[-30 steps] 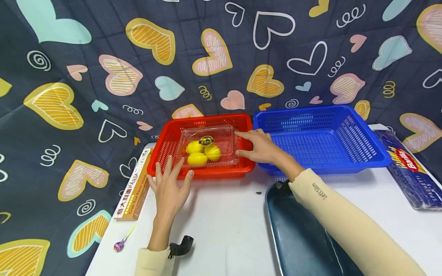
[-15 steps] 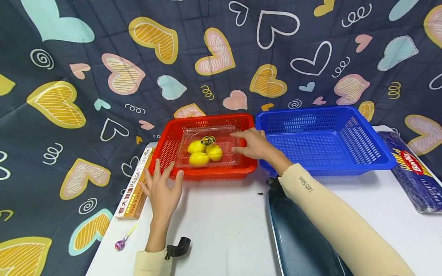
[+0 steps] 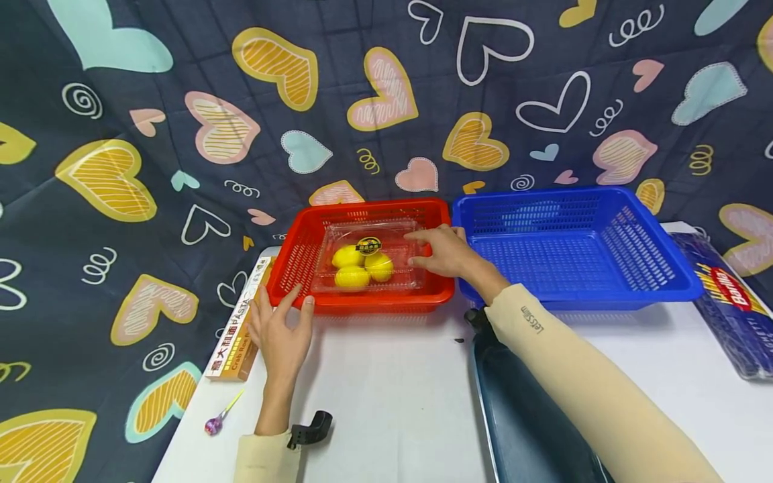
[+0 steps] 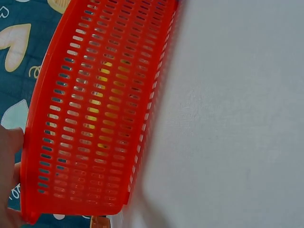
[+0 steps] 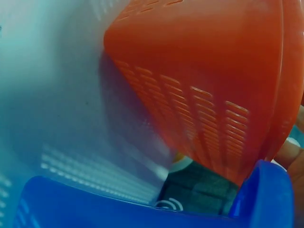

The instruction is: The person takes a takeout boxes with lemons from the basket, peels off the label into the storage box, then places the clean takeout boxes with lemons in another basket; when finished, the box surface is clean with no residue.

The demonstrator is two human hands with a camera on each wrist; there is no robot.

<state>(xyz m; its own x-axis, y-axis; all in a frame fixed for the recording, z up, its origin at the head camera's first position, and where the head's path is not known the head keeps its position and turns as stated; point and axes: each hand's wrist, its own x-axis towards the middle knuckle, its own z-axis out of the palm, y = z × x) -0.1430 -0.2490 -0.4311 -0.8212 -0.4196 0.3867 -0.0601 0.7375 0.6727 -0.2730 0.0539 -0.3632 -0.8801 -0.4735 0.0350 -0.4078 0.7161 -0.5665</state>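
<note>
In the head view, a clear plastic clamshell box (image 3: 403,276) with a dark label lies in the red basket (image 3: 362,308). Several lemons (image 3: 352,277) show through its lid. My right hand (image 3: 447,251) reaches over the basket's right rim, thumb and index finger spread at the box's right edge. My left hand (image 3: 282,339) is by the basket's near left corner, fingers spread and their tips right at the rim. The left wrist view shows the left fingers (image 4: 10,156) beside the basket's rim; in the right wrist view, the right fingers (image 5: 292,152) appear past the rim.
A blue basket (image 3: 580,295) stands right beside the red one. Below the right forearm lies a dark tray (image 3: 513,402). A pasta box (image 3: 241,329) and a lollipop (image 3: 214,424) lie at left, a spaghetti pack (image 3: 733,302) at far right. A heart-patterned cloth (image 3: 386,100) hangs behind.
My left hand has moved down and left from over the red basket's front to its near left corner. My right hand has shifted slightly left over the clamshell box's edge. The view has turned slightly.
</note>
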